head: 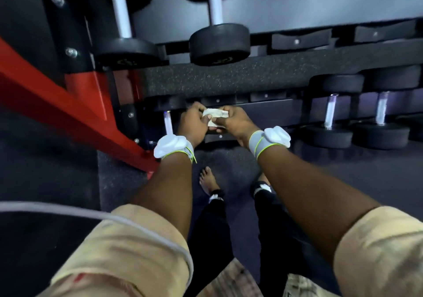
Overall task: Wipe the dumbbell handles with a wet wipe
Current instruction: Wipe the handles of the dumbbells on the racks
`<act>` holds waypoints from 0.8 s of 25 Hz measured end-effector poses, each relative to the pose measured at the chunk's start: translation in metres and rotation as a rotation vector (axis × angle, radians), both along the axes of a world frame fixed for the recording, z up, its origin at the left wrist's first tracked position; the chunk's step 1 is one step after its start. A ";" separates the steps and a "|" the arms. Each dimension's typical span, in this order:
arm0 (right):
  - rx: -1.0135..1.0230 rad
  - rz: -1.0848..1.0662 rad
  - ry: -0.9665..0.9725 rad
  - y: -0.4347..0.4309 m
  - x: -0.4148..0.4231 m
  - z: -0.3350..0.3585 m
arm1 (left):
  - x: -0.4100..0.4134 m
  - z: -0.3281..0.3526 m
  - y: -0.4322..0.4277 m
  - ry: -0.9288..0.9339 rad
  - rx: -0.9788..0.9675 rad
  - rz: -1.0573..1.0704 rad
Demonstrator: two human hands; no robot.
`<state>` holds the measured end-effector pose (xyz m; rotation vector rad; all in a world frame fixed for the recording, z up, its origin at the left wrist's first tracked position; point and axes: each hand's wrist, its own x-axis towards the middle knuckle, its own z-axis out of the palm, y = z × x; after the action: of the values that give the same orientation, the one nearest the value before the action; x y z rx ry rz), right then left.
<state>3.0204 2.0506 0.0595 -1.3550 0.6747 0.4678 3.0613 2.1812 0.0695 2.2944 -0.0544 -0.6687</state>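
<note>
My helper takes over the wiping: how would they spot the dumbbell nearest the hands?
Find the red frame leg at the left end of the rack. On the bottom shelf beside it lies one dumbbell, its pale handle just left of the left hand. It sits alone; the other two down there are far right.

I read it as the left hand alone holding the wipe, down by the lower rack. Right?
Not quite. Both hands hold it: the left hand and the right hand each pinch the wipe between them, down by the lower rack. The head view shows this.
</note>
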 end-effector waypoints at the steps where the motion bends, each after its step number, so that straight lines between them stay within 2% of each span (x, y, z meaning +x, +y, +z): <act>1: 0.001 -0.024 -0.002 -0.015 -0.004 0.003 | -0.001 0.005 -0.014 -0.008 0.006 -0.013; 7: 0.060 -0.206 -0.014 -0.113 -0.047 0.015 | -0.021 0.012 -0.123 -0.044 0.020 -0.147; 8: 0.074 -0.263 -0.006 -0.151 -0.061 0.012 | -0.034 0.011 -0.164 -0.038 0.024 -0.186; 13: 0.078 -0.354 0.040 -0.250 -0.111 0.003 | -0.068 -0.010 -0.262 0.076 0.024 -0.228; 17: 0.018 -0.369 0.135 -0.348 -0.160 -0.024 | -0.101 -0.039 -0.357 0.198 0.044 -0.382; 20: 0.116 -0.430 0.179 -0.384 -0.179 -0.051 | -0.117 -0.059 -0.401 0.225 0.067 -0.436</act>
<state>2.8415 1.6664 0.0084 -1.0288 1.0425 0.2770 2.9439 1.7803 0.0106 2.2730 -0.4403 -1.1612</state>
